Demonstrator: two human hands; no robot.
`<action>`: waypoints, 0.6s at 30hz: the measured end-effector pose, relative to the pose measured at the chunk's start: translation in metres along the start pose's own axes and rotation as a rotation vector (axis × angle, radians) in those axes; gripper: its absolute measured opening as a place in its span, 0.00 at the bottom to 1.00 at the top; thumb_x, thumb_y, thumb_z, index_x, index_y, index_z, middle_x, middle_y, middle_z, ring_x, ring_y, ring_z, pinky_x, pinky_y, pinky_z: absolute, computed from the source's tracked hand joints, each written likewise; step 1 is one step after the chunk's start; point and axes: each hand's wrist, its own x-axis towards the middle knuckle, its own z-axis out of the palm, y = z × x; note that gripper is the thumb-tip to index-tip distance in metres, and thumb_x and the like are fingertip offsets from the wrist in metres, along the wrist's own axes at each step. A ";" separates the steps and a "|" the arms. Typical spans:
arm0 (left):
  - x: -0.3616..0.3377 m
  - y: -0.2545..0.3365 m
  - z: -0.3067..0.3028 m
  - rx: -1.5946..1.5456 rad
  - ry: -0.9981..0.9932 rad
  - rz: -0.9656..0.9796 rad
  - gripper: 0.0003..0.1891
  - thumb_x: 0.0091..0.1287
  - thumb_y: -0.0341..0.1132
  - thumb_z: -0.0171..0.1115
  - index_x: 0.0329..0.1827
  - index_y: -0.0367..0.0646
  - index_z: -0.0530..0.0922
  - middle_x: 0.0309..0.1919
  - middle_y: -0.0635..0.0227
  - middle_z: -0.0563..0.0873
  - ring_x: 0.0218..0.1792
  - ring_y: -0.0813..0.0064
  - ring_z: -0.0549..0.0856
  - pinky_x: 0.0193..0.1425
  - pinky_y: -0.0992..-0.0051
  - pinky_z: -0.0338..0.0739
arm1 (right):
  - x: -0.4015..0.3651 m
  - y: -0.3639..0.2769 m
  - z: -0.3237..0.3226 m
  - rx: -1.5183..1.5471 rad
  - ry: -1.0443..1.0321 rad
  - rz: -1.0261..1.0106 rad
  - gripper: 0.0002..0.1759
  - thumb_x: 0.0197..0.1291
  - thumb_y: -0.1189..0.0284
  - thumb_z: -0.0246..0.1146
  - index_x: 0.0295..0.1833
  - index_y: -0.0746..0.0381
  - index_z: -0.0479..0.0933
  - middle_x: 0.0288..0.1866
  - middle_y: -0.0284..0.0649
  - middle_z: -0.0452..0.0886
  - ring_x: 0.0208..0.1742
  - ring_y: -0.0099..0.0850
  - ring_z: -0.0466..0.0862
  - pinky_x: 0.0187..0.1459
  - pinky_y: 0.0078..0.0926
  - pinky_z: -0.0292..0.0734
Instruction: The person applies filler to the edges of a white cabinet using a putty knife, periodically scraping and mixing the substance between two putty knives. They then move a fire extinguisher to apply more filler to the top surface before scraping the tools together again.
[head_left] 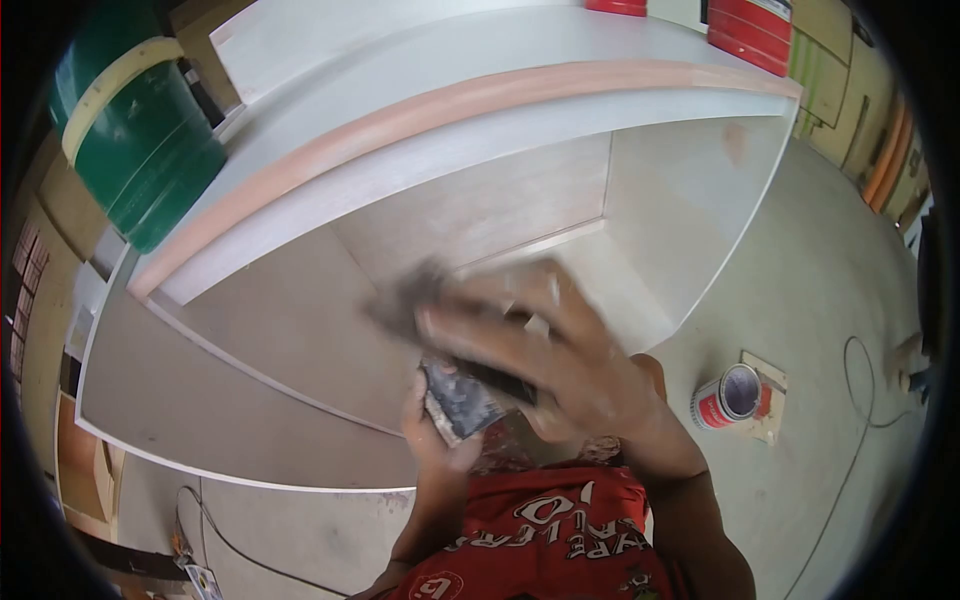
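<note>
And here we have the big curved white surface (455, 48), pinkish along its front edge, bowing across our view above pale panels. Over at its left end we spot the green container (165, 170) with its pale yellow band. Down below us it's the red shirt (550, 520), lettered in white. Now the right hand (560, 350), badly blurred, out in front of the panels! Then the left hand (440, 435), lower and nearer the shirt. Off to our right, on the floor, there's an open can (725, 397), grey stuff inside. And the small things: we see a dark, grey-smeared block (462, 402), the left fingers clamped around its edges, and just above it a dark tool (410, 302), the right fingers closed on it, too smudged for us to name!
</note>
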 end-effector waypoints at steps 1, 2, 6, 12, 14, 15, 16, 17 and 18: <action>0.001 -0.001 0.006 0.495 -0.070 0.295 0.19 0.76 0.43 0.51 0.60 0.39 0.75 0.51 0.63 0.84 0.50 0.66 0.86 0.57 0.62 0.81 | -0.018 0.008 -0.001 0.232 -0.078 -0.107 0.37 0.43 0.85 0.64 0.66 0.58 0.75 0.58 0.46 0.74 0.52 0.45 0.75 0.55 0.38 0.78; 0.000 -0.001 0.012 0.992 -0.139 0.593 0.19 0.77 0.44 0.51 0.60 0.40 0.74 0.50 0.64 0.84 0.49 0.68 0.86 0.56 0.63 0.81 | -0.037 0.008 0.005 0.222 -0.073 -0.100 0.37 0.43 0.85 0.64 0.66 0.58 0.75 0.58 0.46 0.74 0.52 0.45 0.75 0.55 0.38 0.78; -0.009 0.012 0.047 0.199 0.161 0.020 0.24 0.74 0.51 0.54 0.61 0.39 0.73 0.47 0.61 0.84 0.45 0.64 0.86 0.51 0.62 0.82 | -0.094 0.031 0.012 0.171 -0.263 0.188 0.42 0.43 0.87 0.62 0.70 0.53 0.71 0.61 0.47 0.71 0.60 0.49 0.71 0.61 0.42 0.73; 0.002 -0.002 0.039 -0.021 -0.043 -0.067 0.27 0.75 0.53 0.50 0.64 0.38 0.69 0.46 0.50 0.83 0.39 0.60 0.87 0.35 0.64 0.85 | -0.052 0.072 -0.065 -0.410 0.353 0.318 0.33 0.58 0.91 0.49 0.70 0.62 0.70 0.61 0.55 0.73 0.58 0.52 0.72 0.63 0.44 0.66; 0.008 -0.009 0.036 0.018 -0.103 -0.146 0.26 0.75 0.52 0.49 0.63 0.39 0.70 0.46 0.50 0.84 0.35 0.58 0.88 0.21 0.67 0.84 | -0.015 0.077 -0.099 -0.672 0.529 0.289 0.31 0.58 0.90 0.51 0.69 0.65 0.68 0.54 0.58 0.73 0.53 0.54 0.73 0.58 0.47 0.68; 0.009 -0.012 0.034 0.020 -0.104 -0.146 0.26 0.75 0.52 0.49 0.63 0.39 0.70 0.46 0.50 0.84 0.35 0.58 0.88 0.21 0.67 0.84 | -0.004 0.092 -0.105 -0.673 0.531 0.289 0.31 0.58 0.90 0.51 0.69 0.65 0.68 0.54 0.58 0.73 0.53 0.54 0.73 0.58 0.47 0.68; 0.009 -0.015 0.031 0.037 -0.053 -0.154 0.25 0.76 0.52 0.49 0.63 0.39 0.70 0.46 0.51 0.84 0.35 0.59 0.88 0.23 0.67 0.84 | 0.005 0.108 -0.108 -0.784 0.563 0.212 0.32 0.56 0.89 0.52 0.69 0.66 0.67 0.53 0.60 0.72 0.52 0.55 0.73 0.57 0.48 0.68; 0.008 -0.016 0.028 0.053 -0.003 -0.160 0.25 0.76 0.51 0.49 0.63 0.39 0.70 0.46 0.52 0.84 0.36 0.59 0.88 0.24 0.67 0.84 | 0.009 0.116 -0.107 -0.894 0.593 0.130 0.32 0.55 0.87 0.54 0.70 0.67 0.66 0.52 0.62 0.71 0.51 0.56 0.72 0.56 0.49 0.68; 0.008 -0.016 0.028 0.053 0.000 -0.155 0.25 0.76 0.51 0.49 0.63 0.39 0.70 0.46 0.52 0.84 0.36 0.59 0.88 0.24 0.67 0.84 | 0.014 0.114 -0.097 -0.889 0.593 0.129 0.32 0.55 0.87 0.54 0.70 0.67 0.66 0.52 0.62 0.71 0.51 0.56 0.72 0.56 0.49 0.68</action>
